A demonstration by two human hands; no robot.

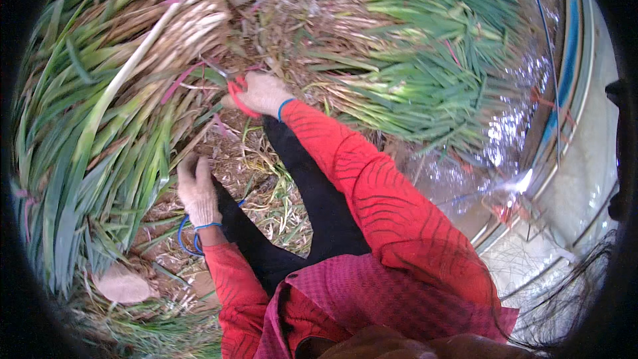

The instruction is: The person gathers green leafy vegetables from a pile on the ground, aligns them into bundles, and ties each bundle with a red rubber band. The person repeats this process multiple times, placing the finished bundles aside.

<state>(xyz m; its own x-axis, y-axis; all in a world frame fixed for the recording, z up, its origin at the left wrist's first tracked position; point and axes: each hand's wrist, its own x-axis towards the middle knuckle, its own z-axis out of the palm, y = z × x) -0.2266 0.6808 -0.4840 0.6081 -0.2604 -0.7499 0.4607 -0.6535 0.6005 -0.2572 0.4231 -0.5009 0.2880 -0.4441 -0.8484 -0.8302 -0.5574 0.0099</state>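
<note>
My right hand [266,93], in a pale knitted glove with a blue band at the wrist, is closed on red-handled scissors [239,94]. The blades point up and left, against a pink tie [182,80] beside long green-leaved allium stalks, like green garlic or leeks [124,75]. Lower down, my left hand [198,189], gloved alike, has its thumb and a finger apart close to the leaves; nothing shows between them, though the fingertips are blurred. One thick white stalk [134,60] lies across the heap.
More leafy bundles [423,70] lie at the upper right. Crumpled shiny plastic sheeting [508,124] and a curved blue-and-white edge [568,60] are at the right. Plant scraps [284,209] litter the soil around my legs. A pale rounded object [122,284] lies lower left.
</note>
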